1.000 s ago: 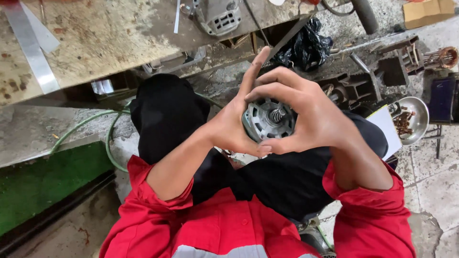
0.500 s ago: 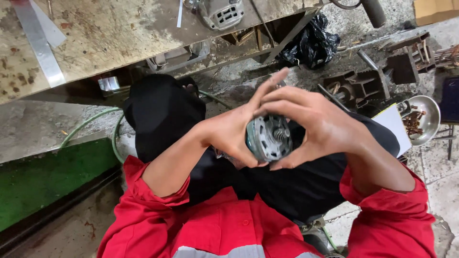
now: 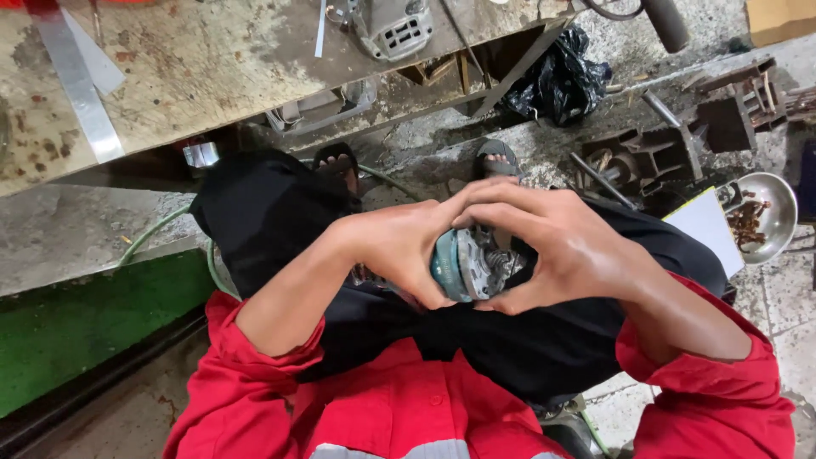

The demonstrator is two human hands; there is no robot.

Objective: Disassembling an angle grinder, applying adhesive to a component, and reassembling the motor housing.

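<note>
Holding the motor [image 3: 472,265] over the lap, the left hand [image 3: 399,246] wraps its teal body while the right hand [image 3: 561,246] closes around its grey end. Best to keep both grips firm and the part close, below the worktop [image 3: 212,68].

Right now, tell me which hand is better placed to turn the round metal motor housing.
Probably right. The right hand drapes its fingers over the motor housing from above and curls under its ribbed face, while the left hand cups the teal side, steadying it.
</note>
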